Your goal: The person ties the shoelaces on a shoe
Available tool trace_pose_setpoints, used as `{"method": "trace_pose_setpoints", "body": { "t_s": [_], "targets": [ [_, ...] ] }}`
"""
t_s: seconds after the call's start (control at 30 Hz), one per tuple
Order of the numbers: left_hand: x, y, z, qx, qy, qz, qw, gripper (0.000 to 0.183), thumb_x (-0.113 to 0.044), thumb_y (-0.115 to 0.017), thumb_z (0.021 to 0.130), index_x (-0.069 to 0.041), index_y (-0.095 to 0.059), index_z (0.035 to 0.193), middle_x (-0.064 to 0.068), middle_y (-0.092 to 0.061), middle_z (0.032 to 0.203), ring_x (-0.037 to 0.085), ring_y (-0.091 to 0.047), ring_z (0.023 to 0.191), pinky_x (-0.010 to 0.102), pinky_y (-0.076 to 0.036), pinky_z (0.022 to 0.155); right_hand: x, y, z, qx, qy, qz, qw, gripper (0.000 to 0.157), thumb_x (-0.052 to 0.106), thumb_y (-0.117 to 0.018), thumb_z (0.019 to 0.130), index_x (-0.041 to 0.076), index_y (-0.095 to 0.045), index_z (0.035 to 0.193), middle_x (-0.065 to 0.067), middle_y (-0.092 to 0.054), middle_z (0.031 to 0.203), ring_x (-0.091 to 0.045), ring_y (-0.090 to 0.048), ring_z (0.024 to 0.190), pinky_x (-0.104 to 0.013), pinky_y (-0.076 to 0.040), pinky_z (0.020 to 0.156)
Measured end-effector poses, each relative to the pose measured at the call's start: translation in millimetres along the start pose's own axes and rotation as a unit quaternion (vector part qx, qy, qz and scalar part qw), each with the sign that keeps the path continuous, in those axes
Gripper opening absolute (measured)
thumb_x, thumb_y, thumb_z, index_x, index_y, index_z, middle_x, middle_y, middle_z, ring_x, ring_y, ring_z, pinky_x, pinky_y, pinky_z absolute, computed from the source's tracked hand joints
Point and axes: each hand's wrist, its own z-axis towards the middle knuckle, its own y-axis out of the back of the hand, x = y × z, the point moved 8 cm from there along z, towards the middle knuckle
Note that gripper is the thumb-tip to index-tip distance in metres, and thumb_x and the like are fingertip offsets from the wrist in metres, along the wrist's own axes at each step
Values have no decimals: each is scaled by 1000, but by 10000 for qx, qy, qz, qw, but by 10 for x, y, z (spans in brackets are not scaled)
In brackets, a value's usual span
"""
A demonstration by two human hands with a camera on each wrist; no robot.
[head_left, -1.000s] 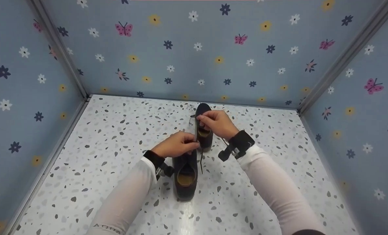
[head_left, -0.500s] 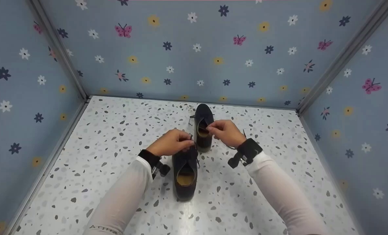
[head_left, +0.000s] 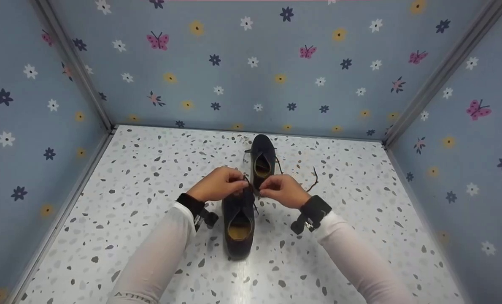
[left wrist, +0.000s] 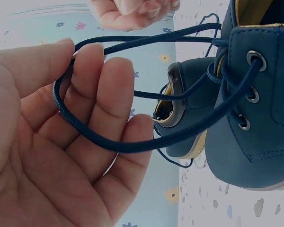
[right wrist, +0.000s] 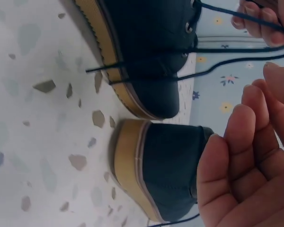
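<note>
Two dark blue lace-up shoes stand on the speckled surface: the near shoe (head_left: 239,228) and the far shoe (head_left: 262,152), both with toes pointing away. Above the near shoe's toe, my left hand (head_left: 221,183) pinches its shoelace (left wrist: 128,145) between thumb and forefinger. The lace bends in a loop across the other fingers, with strands running back to the metal eyelets. Close to the right, my right hand (head_left: 285,191) hovers by the far shoe's heel, fingers loosely bent. In the right wrist view, no lace shows between its thumb and fingers; strands pass just above the thumb.
The far shoe's loose lace (head_left: 315,179) trails on the white speckled surface (head_left: 171,253), right of my right hand. Blue panels printed with flowers and butterflies enclose the back (head_left: 251,84) and both sides.
My right hand has moved from over the far shoe's opening back toward me, close to its heel. My left hand has drawn slightly left, still pinching the lace.
</note>
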Motion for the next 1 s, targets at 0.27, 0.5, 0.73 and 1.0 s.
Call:
{"method": "trace_pose_setpoints", "body": {
  "t_s": [0.27,0.5,0.73,1.0],
  "targets": [
    [-27,5,-18,-14,-102,108,9999,25,-26,-66,104,-12,-70,83,-5,-64,75,9,-59,68,28,-48,66,17,-246,42,145,24,-245,9996,9,17,-78,94,12,-76,101,-2,-73,79,-5,-61,67,-21,-48,62],
    [-31,27,-53,-38,-18,208,9998,26,-28,-65,104,-14,-70,83,-3,-68,78,11,-62,72,29,-50,68,60,-270,43,106,181,-537,9983,9,16,-75,97,9,-74,92,-7,-75,82,-3,-61,69,-21,-50,68],
    [64,62,-40,-291,270,-144,9991,25,-27,-68,102,-12,-75,84,1,-75,81,22,-72,80,28,-55,72,168,-19,-70,106,-42,-159,9998,9,15,-74,96,7,-74,93,-9,-76,86,-7,-63,69,-22,-52,66],
    [147,83,-39,-560,502,-605,9953,21,-24,-71,100,-6,-81,93,8,-80,91,15,-76,81,42,-63,82,267,71,-124,-77,-518,1623,9853,13,9,-75,96,-3,-71,95,-11,-80,86,-11,-74,75,-23,-60,68]
  ]
}}
